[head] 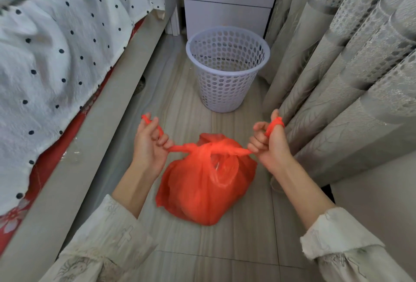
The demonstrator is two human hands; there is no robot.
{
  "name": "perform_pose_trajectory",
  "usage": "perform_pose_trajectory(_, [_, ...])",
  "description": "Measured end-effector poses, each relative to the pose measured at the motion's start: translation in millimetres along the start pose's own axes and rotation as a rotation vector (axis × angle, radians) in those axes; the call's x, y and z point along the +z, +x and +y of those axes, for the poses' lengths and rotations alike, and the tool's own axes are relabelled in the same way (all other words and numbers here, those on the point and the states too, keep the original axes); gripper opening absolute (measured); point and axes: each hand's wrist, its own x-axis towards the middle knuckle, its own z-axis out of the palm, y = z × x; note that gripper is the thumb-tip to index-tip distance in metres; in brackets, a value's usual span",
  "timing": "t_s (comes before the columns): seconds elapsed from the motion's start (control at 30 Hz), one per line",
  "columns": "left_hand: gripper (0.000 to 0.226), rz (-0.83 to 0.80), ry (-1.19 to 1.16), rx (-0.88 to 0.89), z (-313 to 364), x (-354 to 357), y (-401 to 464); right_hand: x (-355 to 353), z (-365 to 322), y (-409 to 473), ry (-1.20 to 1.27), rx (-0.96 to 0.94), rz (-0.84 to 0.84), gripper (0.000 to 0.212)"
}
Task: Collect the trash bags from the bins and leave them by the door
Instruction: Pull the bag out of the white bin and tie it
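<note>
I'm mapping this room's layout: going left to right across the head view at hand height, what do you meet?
Bed → left hand → red trash bag → right hand → curtain.

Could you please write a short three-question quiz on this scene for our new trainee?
1. True or false: the red bag sits on the floor, out of the bin.
2. What do the left hand and right hand grip?
A. the bin's rim
B. the bag's two handles, pulled apart
C. the curtain
3. Fill in: the bin stands in front of the white ____, between the bed and the curtain.

Key
1. True.
2. B. Each hand pulls one twisted handle outward, and they cross in a knot over the bag.
3. Drawers.
</note>
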Motion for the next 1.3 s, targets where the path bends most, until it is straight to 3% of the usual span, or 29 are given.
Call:
perform_pose_trajectory(0.1, [0.016, 0.116, 0.33, 0.187, 0.3, -21.9, 6.5, -7.4, 0.2, 11.1, -0.466, -0.124, 0.196, 0.064])
perform_pose_trajectory(0.23, [0.022, 0.097, 1.032, 0.569, -3.6, -46.7, 5.2, -25.4, 1.8, 24.0, -0.875, -0.241, 0.283, 0.062])
perform_pose_trajectory(0.43, [0.026, 0.099, 1.224, 0.632, -17.5, -65.3, -2.3, -42.5, -2.6, 14.0, -1.34, -0.409, 0.181, 0.055])
perform_pose_trajectory(0.57, [0.023, 0.169, 1.196, 0.609, -16.2, -68.5, -1.3, -43.4, -3.8, 11.5, -1.425, -0.434, 0.198, 0.054])
perform_pose_trajectory(0.67, [0.024, 0.187, 1.015, 0.524, -8.9, -60.1, 1.9, -51.2, -2.1, 13.1, -1.227, -0.306, 0.311, 0.046])
perform_pose_trajectory(0.83, [0.011, 0.103, 0.717, 0.412, -7.7, -56.2, 0.2, -57.8, 20.5, 3.4, -0.526, -0.048, 0.412, 0.025])
perform_pose_trajectory(0.93, [0.011, 0.143, 0.277, 0.202, -10.0, -57.2, -2.8, -51.9, 33.6, -9.4, -0.141, -0.012, 0.41, 0.013])
perform_pose_trajectory(1.0, [0.01, 0.184, 0.059, 0.106, -10.6, -60.4, -1.0, -52.5, 35.8, -17.7, 0.033, -0.039, 0.408, 0.031])
perform_pose_trajectory(1.07, [0.012, 0.215, -0.015, 0.023, -15.9, -64.9, 0.5, -54.8, 41.6, -23.6, 0.104, -0.049, 0.392, 0.037])
perform_pose_trajectory(1.13, [0.016, 0.164, 0.022, -0.04, -24.5, -63.8, -2.7, -54.6, 50.6, -26.5, 0.144, 0.026, 0.388, 0.04])
perform_pose_trajectory(1.2, [0.019, 0.063, 0.062, -0.087, -34.0, -57.7, -7.7, -51.1, 55.1, -28.3, 0.225, 0.108, 0.394, 0.058])
perform_pose_trajectory(1.3, [0.014, -0.01, 0.155, -0.116, -46.1, -43.0, -17.3, -42.5, 50.4, -29.5, 0.42, 0.102, 0.356, 0.072])
